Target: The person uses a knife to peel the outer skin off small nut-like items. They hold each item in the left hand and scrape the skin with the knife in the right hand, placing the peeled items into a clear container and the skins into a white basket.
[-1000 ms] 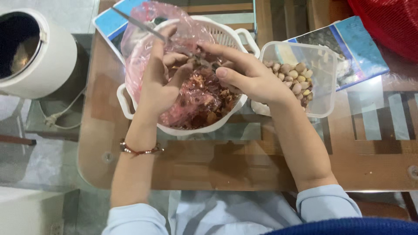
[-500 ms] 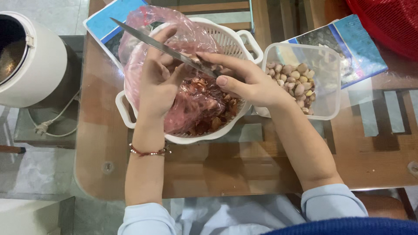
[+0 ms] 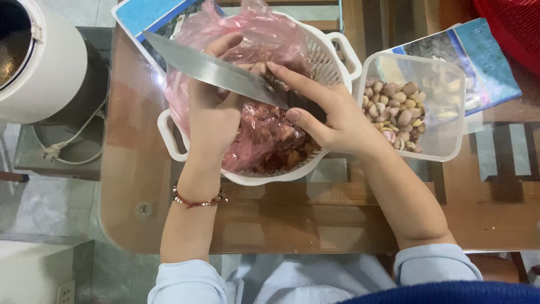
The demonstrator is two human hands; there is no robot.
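My right hand (image 3: 332,115) grips a large knife (image 3: 214,72) by its dark handle, the steel blade pointing up-left across my left hand (image 3: 216,112). My left hand is curled over the white slotted basket (image 3: 337,56), fingers closed under the blade; what it holds is hidden. The basket is lined with a pink plastic bag (image 3: 253,34) holding reddish-brown skins and pieces (image 3: 275,149). To the right stands a clear plastic tub (image 3: 450,141) with several pale peeled cloves (image 3: 396,112).
A glass-topped wooden table (image 3: 315,219) carries everything. A white cylindrical appliance (image 3: 53,70) with a cord and plug (image 3: 53,152) sits off the table at left. Printed blue magazines (image 3: 489,62) lie under the tub and basket. A red mesh item (image 3: 512,25) is top right.
The knife has swung up into full view, blade now across my left hand. The view has closed in on the basket; both hands stay over it.
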